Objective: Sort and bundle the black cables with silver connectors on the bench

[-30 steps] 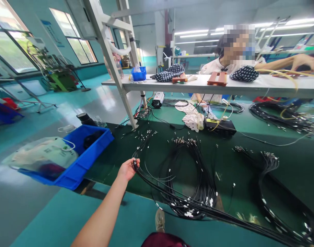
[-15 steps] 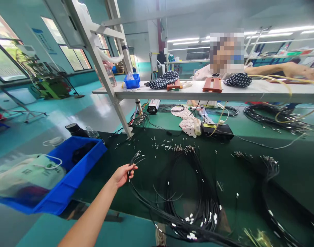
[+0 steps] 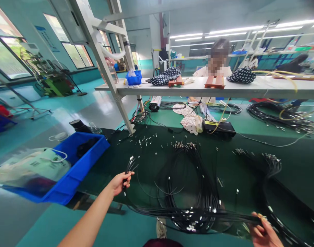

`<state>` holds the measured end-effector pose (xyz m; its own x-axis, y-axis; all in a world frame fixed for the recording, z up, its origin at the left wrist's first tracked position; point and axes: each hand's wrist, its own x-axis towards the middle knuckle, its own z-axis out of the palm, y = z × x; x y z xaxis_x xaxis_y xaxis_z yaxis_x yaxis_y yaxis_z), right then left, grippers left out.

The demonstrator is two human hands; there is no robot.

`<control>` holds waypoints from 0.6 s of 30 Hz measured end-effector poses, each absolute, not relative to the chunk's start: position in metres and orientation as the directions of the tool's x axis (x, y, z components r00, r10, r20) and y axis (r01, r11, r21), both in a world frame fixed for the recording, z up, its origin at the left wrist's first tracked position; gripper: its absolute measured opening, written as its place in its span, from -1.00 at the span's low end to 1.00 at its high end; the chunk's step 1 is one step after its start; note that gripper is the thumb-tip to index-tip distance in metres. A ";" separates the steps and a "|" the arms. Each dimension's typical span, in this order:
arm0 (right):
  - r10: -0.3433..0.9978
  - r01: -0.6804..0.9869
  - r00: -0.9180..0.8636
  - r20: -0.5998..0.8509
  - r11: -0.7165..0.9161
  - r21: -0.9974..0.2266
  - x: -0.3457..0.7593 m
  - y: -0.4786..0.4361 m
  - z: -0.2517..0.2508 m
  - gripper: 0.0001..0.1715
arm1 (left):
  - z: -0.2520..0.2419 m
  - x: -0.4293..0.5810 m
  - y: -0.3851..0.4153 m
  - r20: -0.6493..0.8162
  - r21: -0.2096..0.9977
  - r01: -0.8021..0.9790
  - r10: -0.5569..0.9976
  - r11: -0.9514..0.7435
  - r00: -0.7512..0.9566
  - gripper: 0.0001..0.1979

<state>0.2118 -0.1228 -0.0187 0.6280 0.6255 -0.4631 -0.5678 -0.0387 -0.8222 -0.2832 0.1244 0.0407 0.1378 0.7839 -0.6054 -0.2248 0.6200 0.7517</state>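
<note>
My left hand (image 3: 120, 182) is closed around one end of a bundle of thin black cables (image 3: 149, 211), whose loose tips fan out above the fingers. The bundle sags across the front of the table. Toward its other end, at the lower right, my right hand (image 3: 263, 231) grips it. Behind and partly under the stretch lies a looped coil of black cables (image 3: 208, 185) with small white tags and metal tips. A second black cable bundle (image 3: 265, 181) lies to the right, close to my right hand.
At the left stands a blue bin (image 3: 77, 171) holding a bag. Small white pieces (image 3: 146, 140) are scattered on the dark table mat (image 3: 115, 144). A shelf (image 3: 157, 91) on a metal post (image 3: 118, 99) crosses behind, with a black box (image 3: 220, 129) below. A person (image 3: 213, 70) sits opposite.
My right hand has come into view at the lower right, gripping the bundle. My left hand has moved slightly left and down. The person opposite has drawn in an outstretched arm.
</note>
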 end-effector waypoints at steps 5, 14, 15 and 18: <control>0.645 -0.614 0.609 -0.463 0.014 -0.789 0.216 -0.098 -0.021 -0.65 | 0.012 -0.286 0.115 -0.637 0.725 -0.247 0.762 0.643 0.112 -0.95; 0.496 -0.699 0.684 -0.535 0.237 -0.675 0.205 -0.055 -0.037 -0.78 | 0.013 -0.299 0.140 -0.708 0.680 -0.130 0.692 0.722 0.140 -0.75; 0.512 -0.708 0.672 -0.535 0.235 -0.666 0.203 -0.055 -0.040 -0.75 | 0.010 -0.299 0.150 -0.709 0.681 -0.123 0.692 0.722 0.138 -0.74; 0.594 -0.721 0.636 -0.492 0.232 -0.652 0.196 -0.053 -0.042 -0.72 | -0.004 -0.293 0.181 -0.712 0.679 -0.118 0.689 0.725 0.138 -0.68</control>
<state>0.1961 -0.0533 -0.0420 0.6364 0.5939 -0.4922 -0.7214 0.2322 -0.6525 -0.2934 0.1814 -0.0035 0.1378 0.6888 -0.7117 -0.1180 0.7248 0.6787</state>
